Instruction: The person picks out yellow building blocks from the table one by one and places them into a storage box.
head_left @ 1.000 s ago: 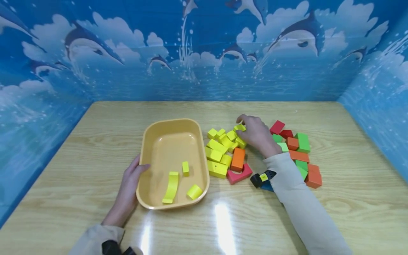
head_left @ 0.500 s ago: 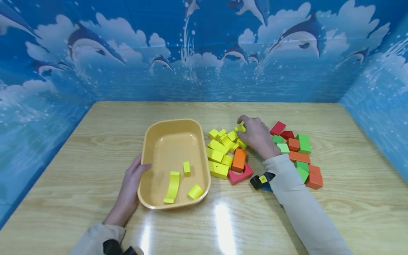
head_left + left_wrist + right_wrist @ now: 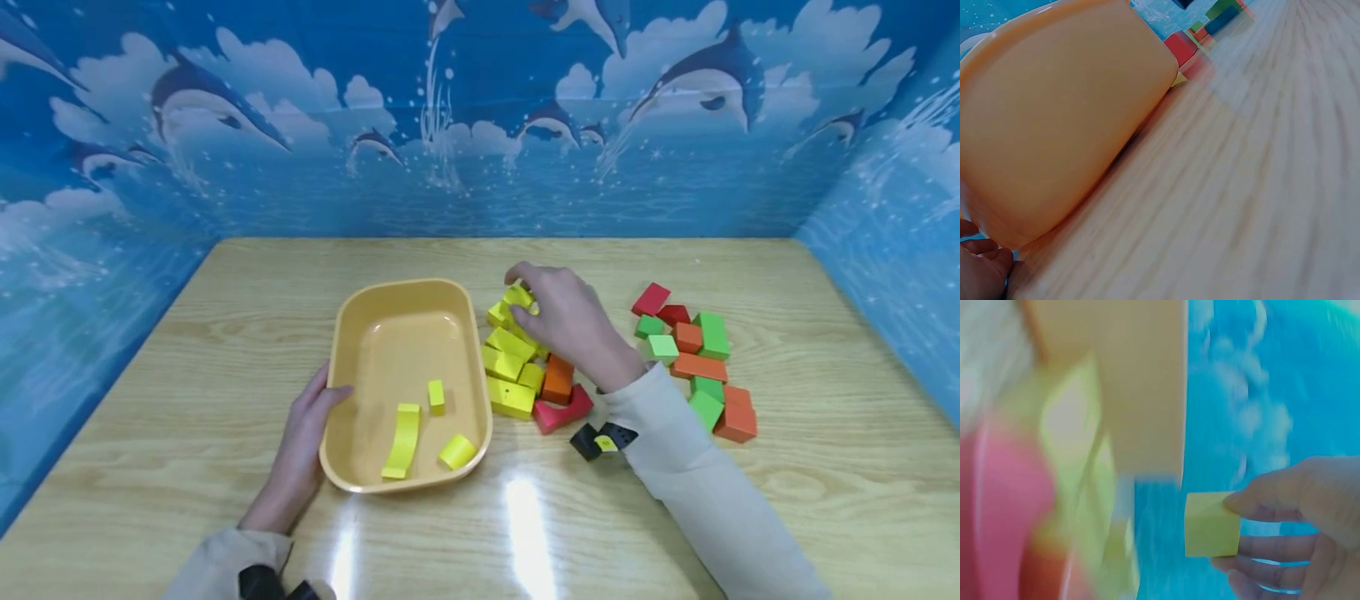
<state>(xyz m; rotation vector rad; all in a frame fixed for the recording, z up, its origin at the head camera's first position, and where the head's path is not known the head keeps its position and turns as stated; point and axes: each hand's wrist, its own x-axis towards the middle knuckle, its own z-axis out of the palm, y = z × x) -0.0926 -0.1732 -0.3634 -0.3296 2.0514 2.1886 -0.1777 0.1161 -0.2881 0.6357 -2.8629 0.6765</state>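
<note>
My left hand grips the left wall of a tan plastic tray, thumb over the rim and fingers outside. From the left wrist, the tray's outer side fills the upper left, with curled fingertips at its lower corner. Inside lie a curved yellow block, a small yellow block and a yellow cylinder. My right hand pinches a yellow toy block between thumb and fingers, above the far end of the yellow block pile. The hand covers part of that pile.
An orange block and a red block with a curved notch lie against the pile's near right side. Farther right is a group of red, orange and green blocks. A dolphin-print backdrop stands behind the table.
My right hand has moved left from the pile's right end, carrying the yellow block towards the tray. The left hand and tray stay put.
</note>
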